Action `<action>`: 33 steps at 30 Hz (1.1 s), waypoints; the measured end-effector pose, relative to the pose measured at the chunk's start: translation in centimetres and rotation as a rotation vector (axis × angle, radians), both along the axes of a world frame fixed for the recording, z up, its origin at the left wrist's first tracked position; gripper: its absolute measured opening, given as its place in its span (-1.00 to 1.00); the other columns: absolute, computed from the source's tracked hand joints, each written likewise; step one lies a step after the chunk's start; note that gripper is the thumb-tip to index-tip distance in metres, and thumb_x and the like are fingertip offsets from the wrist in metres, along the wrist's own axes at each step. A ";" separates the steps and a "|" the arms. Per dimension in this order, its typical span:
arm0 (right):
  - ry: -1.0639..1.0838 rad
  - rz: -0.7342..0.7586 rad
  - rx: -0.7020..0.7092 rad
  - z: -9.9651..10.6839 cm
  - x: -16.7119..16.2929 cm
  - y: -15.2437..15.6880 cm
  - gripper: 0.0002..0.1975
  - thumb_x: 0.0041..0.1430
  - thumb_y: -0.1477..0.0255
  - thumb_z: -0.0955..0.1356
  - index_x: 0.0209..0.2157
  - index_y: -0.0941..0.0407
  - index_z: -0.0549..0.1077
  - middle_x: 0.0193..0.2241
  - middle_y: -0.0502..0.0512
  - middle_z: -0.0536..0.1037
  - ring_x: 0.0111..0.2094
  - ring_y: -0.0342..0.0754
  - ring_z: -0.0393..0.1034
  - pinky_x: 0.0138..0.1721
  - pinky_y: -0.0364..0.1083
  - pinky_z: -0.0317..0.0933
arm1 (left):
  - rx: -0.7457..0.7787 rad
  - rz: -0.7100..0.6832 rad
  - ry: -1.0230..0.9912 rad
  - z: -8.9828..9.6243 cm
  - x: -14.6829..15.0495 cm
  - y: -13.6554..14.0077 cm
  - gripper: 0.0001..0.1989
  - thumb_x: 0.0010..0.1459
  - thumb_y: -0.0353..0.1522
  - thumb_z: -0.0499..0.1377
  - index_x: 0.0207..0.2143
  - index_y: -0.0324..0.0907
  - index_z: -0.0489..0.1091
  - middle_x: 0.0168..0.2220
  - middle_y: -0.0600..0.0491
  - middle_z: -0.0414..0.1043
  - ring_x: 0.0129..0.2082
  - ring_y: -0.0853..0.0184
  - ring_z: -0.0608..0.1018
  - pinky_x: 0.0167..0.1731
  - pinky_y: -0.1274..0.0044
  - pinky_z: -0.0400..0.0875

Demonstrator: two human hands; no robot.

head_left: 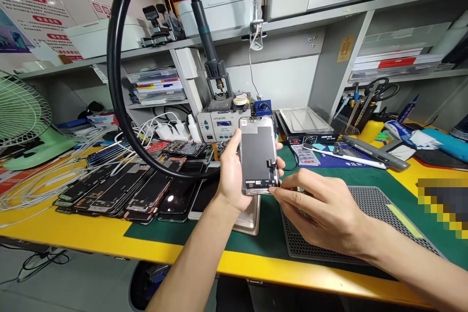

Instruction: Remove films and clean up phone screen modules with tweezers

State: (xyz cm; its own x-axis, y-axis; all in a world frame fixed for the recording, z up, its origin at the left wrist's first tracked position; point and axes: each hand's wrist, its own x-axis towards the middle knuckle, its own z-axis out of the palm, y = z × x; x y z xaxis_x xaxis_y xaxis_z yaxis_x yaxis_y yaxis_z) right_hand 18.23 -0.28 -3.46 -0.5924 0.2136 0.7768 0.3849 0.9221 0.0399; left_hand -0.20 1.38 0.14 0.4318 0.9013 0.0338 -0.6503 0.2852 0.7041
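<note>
A phone screen assembly [258, 156] is held up over the bench with its grey back side facing me; a dark flex cable shows near its lower right corner. My left hand [233, 175] wraps around it, thumb along the left edge and fingertips showing past the right edge. With its fingers pinched together, my right hand [321, 204] touches the lower right corner of the screen assembly; whether anything small sits between those fingertips I cannot make out. Just beneath, a silver phone or panel [252, 219] lies on the green mat [164, 233].
Rows of phone screens [120, 187] and white cables [73, 175] cover the left side. A black hose [113, 48] loops from the hot-air station [224, 124]. A heating plate [307, 126] stands behind; a perforated grey pad [365, 204] lies right. A green fan [22, 122] stands far left.
</note>
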 end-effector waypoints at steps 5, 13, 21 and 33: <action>0.006 0.001 -0.018 0.0 -0.1 0.0 -0.78 0.21 0.66 0.37 -0.12 0.22 0.53 -0.35 0.16 0.52 -0.43 -0.10 0.31 -0.50 -0.13 0.18 | 0.012 0.021 0.011 0.2 0.0 -0.2 -0.23 0.32 0.07 -0.21 -0.21 -0.38 0.54 -0.46 -0.16 0.53 -0.52 0.27 0.56 -0.48 0.52 0.44; 0.014 0.017 0.022 -0.3 -0.1 -0.1 -0.79 0.20 0.69 0.37 -0.14 0.23 0.52 -0.36 0.16 0.54 -0.43 -0.10 0.31 -0.48 -0.13 0.20 | -0.018 0.066 0.049 0.2 0.1 -0.1 -0.25 0.33 0.05 -0.22 -0.19 -0.39 0.52 -0.45 -0.18 0.52 -0.53 0.24 0.55 -0.50 0.50 0.43; 0.026 -0.007 -0.005 -0.3 -0.1 -0.1 -0.77 0.20 0.67 0.36 -0.11 0.21 0.52 -0.36 0.17 0.53 -0.42 -0.09 0.34 -0.49 -0.14 0.22 | 0.003 0.071 0.049 0.0 0.1 0.1 -0.24 0.32 0.06 -0.19 -0.13 -0.42 0.52 -0.40 -0.21 0.54 -0.47 0.20 0.58 -0.44 0.47 0.47; 0.031 -0.013 -0.002 -0.1 -0.2 -0.1 -0.80 0.22 0.66 0.35 -0.14 0.19 0.52 -0.38 0.14 0.53 -0.43 -0.11 0.34 -0.50 -0.15 0.22 | -0.019 0.058 0.018 0.1 0.1 0.0 -0.26 0.33 0.04 -0.20 -0.15 -0.39 0.52 -0.44 -0.17 0.53 -0.47 0.20 0.58 -0.44 0.45 0.48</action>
State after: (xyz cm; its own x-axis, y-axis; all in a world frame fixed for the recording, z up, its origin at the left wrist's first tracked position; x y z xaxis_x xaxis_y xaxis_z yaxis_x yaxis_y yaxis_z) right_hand 18.00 -0.35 -3.58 -0.5655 0.2224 0.7942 0.3976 0.9172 0.0263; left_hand -0.06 1.41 0.22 0.3792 0.9253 0.0095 -0.6532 0.2604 0.7110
